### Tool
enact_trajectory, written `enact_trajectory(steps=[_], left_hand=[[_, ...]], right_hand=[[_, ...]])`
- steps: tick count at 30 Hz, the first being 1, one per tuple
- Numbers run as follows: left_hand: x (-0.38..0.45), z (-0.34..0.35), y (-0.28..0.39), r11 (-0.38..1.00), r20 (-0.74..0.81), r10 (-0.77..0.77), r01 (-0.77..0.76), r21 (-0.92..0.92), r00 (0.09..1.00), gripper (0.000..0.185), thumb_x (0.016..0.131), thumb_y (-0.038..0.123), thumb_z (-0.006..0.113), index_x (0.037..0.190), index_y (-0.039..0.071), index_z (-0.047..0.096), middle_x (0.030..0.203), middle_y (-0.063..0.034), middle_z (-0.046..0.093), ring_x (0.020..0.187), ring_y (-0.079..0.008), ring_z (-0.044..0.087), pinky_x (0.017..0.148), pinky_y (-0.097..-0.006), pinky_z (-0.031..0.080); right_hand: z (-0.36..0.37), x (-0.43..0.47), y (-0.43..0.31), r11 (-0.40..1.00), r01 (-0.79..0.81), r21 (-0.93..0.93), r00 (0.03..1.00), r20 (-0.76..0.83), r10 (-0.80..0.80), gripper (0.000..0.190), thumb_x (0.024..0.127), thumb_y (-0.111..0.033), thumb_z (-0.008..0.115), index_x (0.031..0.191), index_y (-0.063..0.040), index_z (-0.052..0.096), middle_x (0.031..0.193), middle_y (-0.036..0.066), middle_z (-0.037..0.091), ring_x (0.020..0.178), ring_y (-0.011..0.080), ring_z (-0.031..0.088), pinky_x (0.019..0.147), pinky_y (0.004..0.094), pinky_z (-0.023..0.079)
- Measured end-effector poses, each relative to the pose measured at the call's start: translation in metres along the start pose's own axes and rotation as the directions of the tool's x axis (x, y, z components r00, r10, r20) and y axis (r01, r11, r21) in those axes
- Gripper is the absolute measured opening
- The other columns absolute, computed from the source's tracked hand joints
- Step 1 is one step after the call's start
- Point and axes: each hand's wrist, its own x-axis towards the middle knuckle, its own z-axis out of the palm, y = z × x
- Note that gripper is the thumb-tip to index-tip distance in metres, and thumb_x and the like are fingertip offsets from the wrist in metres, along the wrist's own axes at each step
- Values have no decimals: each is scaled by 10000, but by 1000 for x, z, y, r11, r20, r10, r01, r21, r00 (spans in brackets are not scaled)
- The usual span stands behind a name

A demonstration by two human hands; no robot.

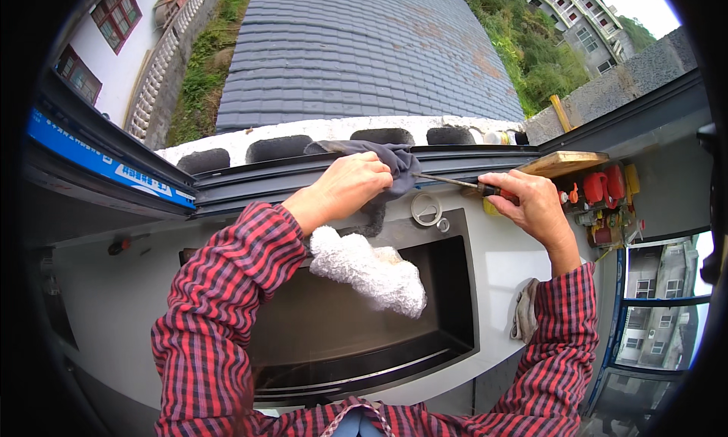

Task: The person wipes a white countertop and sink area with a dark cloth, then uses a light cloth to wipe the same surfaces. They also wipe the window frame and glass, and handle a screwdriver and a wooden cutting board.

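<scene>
My left hand (357, 182) grips a dark grey cloth (402, 163), bunched over the track of the window frame (261, 181). In my right hand (526, 203) is a screwdriver (449, 180) with a dark handle. Its thin metal shaft points left, and the tip meets the cloth's right edge; whether it goes into the fabric is hidden. Below my left hand, a white fluffy cloth-like bundle (369, 271) is above the dark sink (341, 323). What holds it up cannot be seen.
A round strainer (426, 208) sits on the sink's back rim. Bottles with red caps (604, 186) and a wooden board (560, 163) stand at the right. Another screwdriver (122, 246) lies on the left countertop (102, 289). A folded cloth (524, 310) is near my right sleeve.
</scene>
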Motion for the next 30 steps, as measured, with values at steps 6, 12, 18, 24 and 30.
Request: enact_trajectory(steps=[6, 12, 18, 24, 30], left_hand=[[12, 1, 1, 993, 49, 65, -60, -99, 997, 154, 851, 118, 761, 1005, 106, 752, 1176, -92, 660, 1131, -295, 589, 973, -383, 516], [31, 2, 3, 988, 175, 130, -112, -108, 976, 282, 836, 204, 808, 1117, 182, 791, 1289, -94, 591, 1220, -300, 535, 1031, -415, 471], [41, 6, 6, 980, 216, 133, -96, -175, 967, 363, 872, 193, 792, 1231, 152, 753, 1327, -114, 558, 1273, -319, 511, 1078, -426, 463], [36, -3, 1, 981, 32, 119, -113, -159, 992, 279, 883, 102, 769, 1151, 56, 712, 1272, -116, 609, 1183, -323, 600, 998, -415, 530], [30, -6, -15, 997, -140, 65, -69, -25, 988, 391, 886, 98, 760, 1265, 71, 668, 1270, -120, 624, 1174, -340, 607, 1025, -426, 512]], right_hand=[[6, -9, 11, 996, -55, 68, 996, -65, 59, 302, 888, -182, 792, 1190, -194, 772, 842, 57, 684, 726, 270, 682, 672, 383, 554], [10, -6, 9, 995, 92, -45, 994, -53, -94, 300, 885, -200, 791, 1184, -204, 768, 881, 42, 699, 771, 277, 698, 676, 408, 557], [11, -17, 8, 988, 49, -147, 995, -76, -61, 325, 866, -208, 797, 1189, -205, 760, 875, 42, 690, 778, 281, 703, 662, 410, 553], [12, -26, 24, 958, -36, -285, 998, -63, 19, 349, 850, -204, 802, 1196, -207, 756, 881, 42, 694, 762, 285, 703, 665, 410, 555], [3, -32, 57, 983, -54, -174, 998, -31, 49, 366, 847, -177, 799, 1208, -221, 764, 925, 34, 721, 795, 277, 712, 699, 387, 567]])
